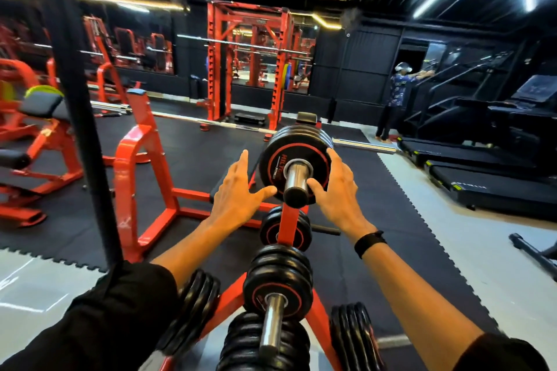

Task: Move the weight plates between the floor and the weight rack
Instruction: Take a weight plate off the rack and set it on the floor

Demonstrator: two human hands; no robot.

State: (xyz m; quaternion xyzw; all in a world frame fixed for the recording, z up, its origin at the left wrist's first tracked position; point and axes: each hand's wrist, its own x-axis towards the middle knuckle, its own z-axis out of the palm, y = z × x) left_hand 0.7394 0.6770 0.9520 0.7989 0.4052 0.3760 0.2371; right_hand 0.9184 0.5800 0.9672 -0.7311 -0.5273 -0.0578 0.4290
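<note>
A stack of black weight plates with red rings [286,153] sits on the top chrome peg [297,181] of the red weight rack [287,223] in front of me. My left hand [238,193] is open beside the stack's left edge, its thumb tip touching the lower rim. My right hand [337,193] lies spread against the right rim, thumb on the plate face near the peg. More plates [277,277] fill the lower front peg, and further stacks hang at the lower left [193,310] and lower right [352,337].
A black upright pole [75,99] stands close on my left. A red bench frame [141,159] is left of the rack. A barbell [361,144] lies on the black mat behind. Treadmills [482,184] and a person [394,93] are at the right.
</note>
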